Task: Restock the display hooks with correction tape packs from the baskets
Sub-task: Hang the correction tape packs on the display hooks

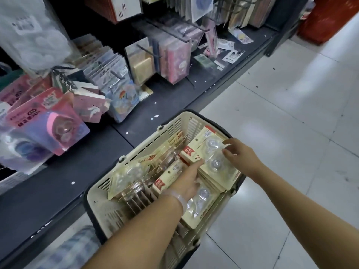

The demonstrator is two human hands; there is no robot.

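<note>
While both hands reach into the cream slatted plastic basket (155,140), the right hand (240,156) pinches the top cream-card blister correction tape pack (208,152); the left hand (187,181), fingers extended, steadies the stack. Better to lift one pack cleanly.

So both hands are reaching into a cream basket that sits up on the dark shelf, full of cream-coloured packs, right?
Not quite. The head view shows the cream basket standing on the tiled floor in front of the dark shelf, not up on it. The rest holds: left hand and right hand both reach in among the cream-coloured packs.
</note>
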